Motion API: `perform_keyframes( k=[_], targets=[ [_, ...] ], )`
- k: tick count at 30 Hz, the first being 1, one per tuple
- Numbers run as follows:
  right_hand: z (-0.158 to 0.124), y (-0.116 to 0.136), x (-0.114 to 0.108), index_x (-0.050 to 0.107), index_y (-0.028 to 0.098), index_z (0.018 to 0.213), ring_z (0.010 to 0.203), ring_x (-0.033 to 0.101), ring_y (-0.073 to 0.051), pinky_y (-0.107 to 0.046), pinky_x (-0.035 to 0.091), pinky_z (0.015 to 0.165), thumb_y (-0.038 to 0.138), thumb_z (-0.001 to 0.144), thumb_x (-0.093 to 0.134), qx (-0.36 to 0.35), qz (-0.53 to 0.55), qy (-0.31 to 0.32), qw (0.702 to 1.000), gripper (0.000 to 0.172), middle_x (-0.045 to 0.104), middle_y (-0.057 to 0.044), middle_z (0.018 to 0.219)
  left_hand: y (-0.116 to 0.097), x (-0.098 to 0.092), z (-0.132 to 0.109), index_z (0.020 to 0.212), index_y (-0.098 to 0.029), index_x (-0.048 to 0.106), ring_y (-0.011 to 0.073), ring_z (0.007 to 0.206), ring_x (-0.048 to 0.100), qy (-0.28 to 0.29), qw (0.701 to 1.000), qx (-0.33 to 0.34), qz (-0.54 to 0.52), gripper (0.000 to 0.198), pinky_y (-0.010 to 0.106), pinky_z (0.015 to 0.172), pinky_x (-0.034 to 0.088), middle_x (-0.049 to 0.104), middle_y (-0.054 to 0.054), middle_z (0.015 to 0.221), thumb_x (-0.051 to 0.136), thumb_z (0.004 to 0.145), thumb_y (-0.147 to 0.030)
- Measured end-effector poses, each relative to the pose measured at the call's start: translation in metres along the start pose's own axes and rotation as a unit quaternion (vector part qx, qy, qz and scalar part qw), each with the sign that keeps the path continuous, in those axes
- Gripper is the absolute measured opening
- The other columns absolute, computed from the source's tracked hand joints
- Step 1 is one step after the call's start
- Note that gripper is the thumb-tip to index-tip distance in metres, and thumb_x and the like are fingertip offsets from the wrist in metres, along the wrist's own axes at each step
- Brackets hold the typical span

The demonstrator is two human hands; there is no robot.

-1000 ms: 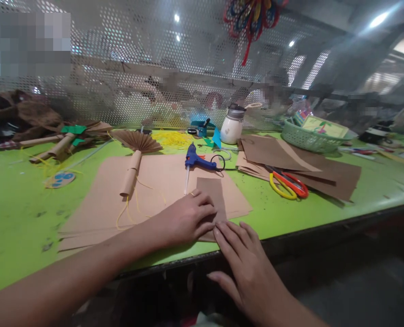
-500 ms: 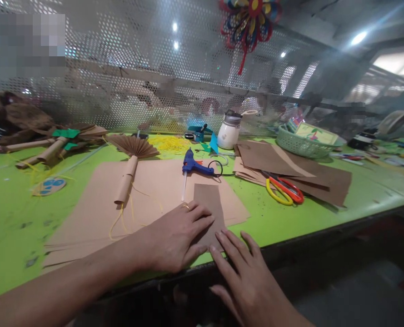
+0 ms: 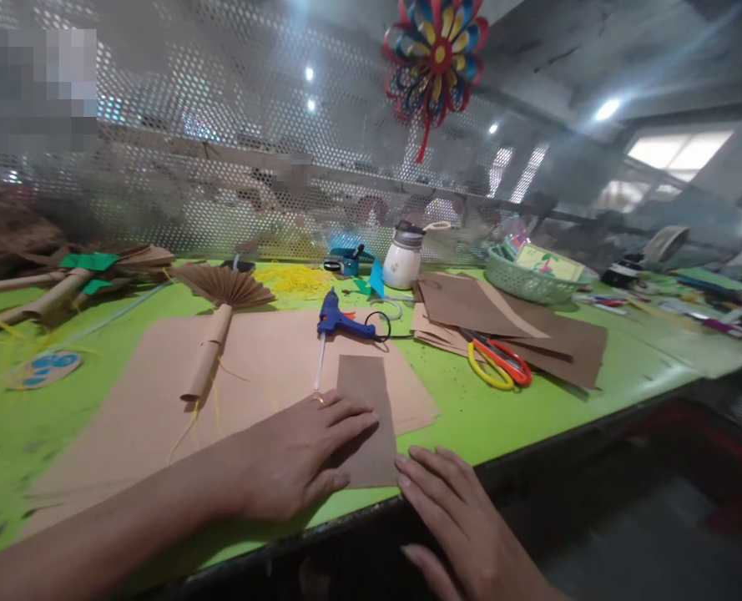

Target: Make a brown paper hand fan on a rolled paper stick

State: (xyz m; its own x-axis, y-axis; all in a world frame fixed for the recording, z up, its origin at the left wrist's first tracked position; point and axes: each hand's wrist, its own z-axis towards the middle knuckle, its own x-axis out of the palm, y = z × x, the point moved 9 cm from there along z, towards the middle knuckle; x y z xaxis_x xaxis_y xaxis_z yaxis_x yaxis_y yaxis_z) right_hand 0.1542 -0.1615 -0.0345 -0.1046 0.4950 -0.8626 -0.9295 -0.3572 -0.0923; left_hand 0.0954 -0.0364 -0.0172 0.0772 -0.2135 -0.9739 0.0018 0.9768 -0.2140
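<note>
My left hand (image 3: 295,455) lies flat, fingers stretched, pressing on the near left part of a dark brown paper strip (image 3: 365,409). The strip rests on a large tan paper sheet (image 3: 158,401) on the green table (image 3: 483,417). My right hand (image 3: 464,517) is at the table's near edge, its fingers spread, with the fingertips touching the strip's lower right corner. Neither hand grips anything.
A blue glue gun (image 3: 340,322) lies just beyond the strip. A brown paper fan on a rolled handle (image 3: 217,321) sits to the left. Red and yellow scissors (image 3: 497,364) rest on a stack of brown paper (image 3: 521,321). Behind stand a white jar (image 3: 401,259) and a green basket (image 3: 524,280).
The view has tilted up and shifted, so the table sits lower in frame. My left hand has flattened out on the strip, and my right hand has slid toward its lower right corner.
</note>
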Motion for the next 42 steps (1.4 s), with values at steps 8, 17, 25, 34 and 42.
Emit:
perform_keyframes(
  k=[8, 17, 25, 34, 42],
  targets=[
    [-0.023, -0.095, -0.03, 0.057, 0.016, 0.112, 0.114, 0.052, -0.025, -0.041, 0.047, 0.093, 0.017, 0.089, 0.048, 0.185, 0.053, -0.066, 0.979, 0.024, 0.06, -0.014, 0.118, 0.002, -0.004, -0.005, 0.141, -0.029, 0.034, 0.031, 0.131, 0.038, 0.019, 0.999, -0.022, -0.015, 0.052, 0.052, 0.107, 0.031, 0.039, 0.007, 0.146, 0.044, 0.09, -0.033],
    [-0.044, -0.24, -0.028, 0.067, 0.015, 0.09, 0.097, 0.059, -0.027, -0.042, 0.046, 0.086, 0.034, 0.09, 0.041, 0.282, -0.087, -0.017, 0.955, 0.032, 0.068, -0.014, 0.098, 0.002, 0.0, -0.004, 0.141, -0.027, 0.034, 0.0316, 0.13, 0.038, -0.006, 0.998, -0.055, -0.017, 0.052, 0.053, 0.107, 0.032, 0.04, 0.007, 0.145, 0.042, 0.089, -0.028],
    [-0.022, -0.293, 0.006, 0.07, 0.012, 0.08, 0.074, 0.062, -0.03, -0.037, 0.045, 0.066, 0.039, 0.08, 0.054, 0.344, -0.11, 0.117, 0.925, 0.032, 0.067, -0.017, 0.077, 0.004, -0.001, 0.001, 0.135, -0.016, 0.042, 0.0306, 0.124, 0.041, -0.044, 0.995, -0.079, -0.028, 0.047, 0.049, 0.104, 0.036, 0.049, 0.013, 0.136, 0.041, 0.09, -0.03],
    [-0.048, -0.258, -0.028, 0.066, 0.016, 0.096, 0.085, 0.065, -0.028, -0.034, 0.049, 0.072, 0.035, 0.08, 0.053, 0.358, -0.047, 0.154, 0.92, 0.029, 0.069, -0.013, 0.097, 0.009, 0.0, -0.002, 0.135, -0.015, 0.04, 0.0314, 0.122, 0.043, -0.05, 0.991, -0.098, -0.079, 0.058, 0.049, 0.103, 0.036, 0.049, 0.015, 0.134, 0.05, 0.086, -0.044],
    [-0.068, -0.117, -0.033, 0.058, 0.022, 0.104, 0.09, 0.063, -0.018, -0.027, 0.051, 0.08, 0.031, 0.091, 0.049, 0.272, 0.186, 0.198, 0.923, 0.018, 0.064, -0.007, 0.1, 0.011, -0.001, 0.001, 0.141, -0.023, 0.033, 0.0318, 0.123, 0.042, -0.022, 0.991, -0.095, -0.094, 0.07, 0.049, 0.102, 0.036, 0.043, 0.012, 0.139, 0.058, 0.08, -0.049]
  ],
)
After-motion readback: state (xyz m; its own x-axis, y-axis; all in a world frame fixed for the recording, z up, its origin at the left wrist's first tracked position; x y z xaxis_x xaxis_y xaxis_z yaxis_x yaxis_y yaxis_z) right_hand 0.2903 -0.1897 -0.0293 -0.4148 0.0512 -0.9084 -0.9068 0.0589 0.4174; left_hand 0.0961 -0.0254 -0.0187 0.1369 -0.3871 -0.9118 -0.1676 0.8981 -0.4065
